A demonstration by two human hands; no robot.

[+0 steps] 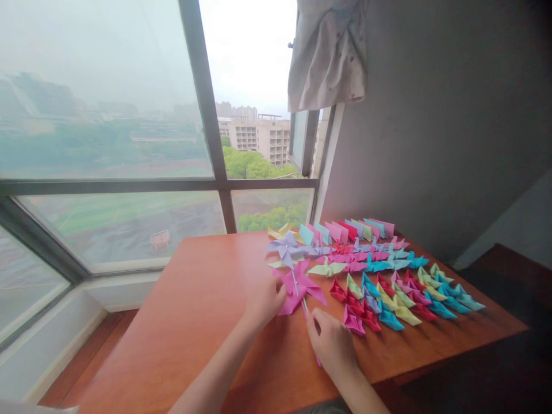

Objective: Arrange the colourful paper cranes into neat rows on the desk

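Two bare hands work at a pink pinwheel (311, 283) near the middle of a brown worktop (207, 328) beside a window (223, 184). The right hand (331, 340), at the pinwheel's 5 o'clock, is closed around its thin stick (305, 306). The left hand (268, 294), at 8 o'clock, has its fingers drawn together against a blade; whether it pinches the paper cannot be told. A lavender pinwheel (287, 247) lies just beyond at 12 o'clock, partly over a yellow one (278, 232). Rows of folded paper fill the worktop's right side: upright cards (340, 232) at 1 o'clock from the pink pinwheel, birds (377, 256) at 2, and red, blue, yellow and green boats (405, 314) at 3. A pale curtain (330, 63) hangs at 12 o'clock above.
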